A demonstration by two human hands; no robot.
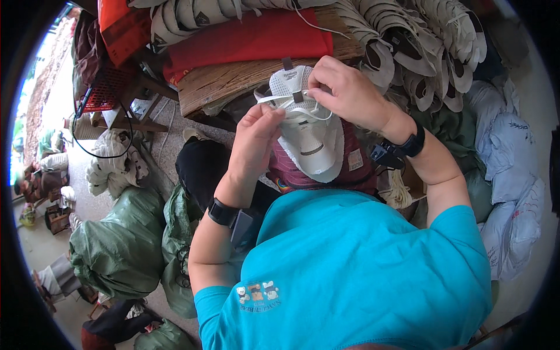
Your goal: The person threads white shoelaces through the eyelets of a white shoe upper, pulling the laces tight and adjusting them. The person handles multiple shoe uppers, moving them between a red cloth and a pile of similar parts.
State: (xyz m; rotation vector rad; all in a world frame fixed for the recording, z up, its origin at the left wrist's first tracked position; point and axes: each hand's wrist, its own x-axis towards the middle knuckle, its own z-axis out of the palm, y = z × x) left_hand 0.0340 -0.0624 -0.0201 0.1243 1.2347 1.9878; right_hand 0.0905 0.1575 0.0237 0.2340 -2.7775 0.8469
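A white shoe upper lies over my lap on a maroon cloth, its mesh tongue pointing away from me. A flat white shoelace runs loosely across its throat. On the upper's left side, the thumb and fingers of my left hand pinch the shoelace. My right hand is closed at the right edge of the tongue, gripping the lace close to a dark loop. The curled fingers partly hide the lace ends.
Beyond the upper stands a wooden bench with red cloth and rows of shoe uppers. Cream laces hang at my right. Green sacks lie left, pale sacks right. A red basket is at far left.
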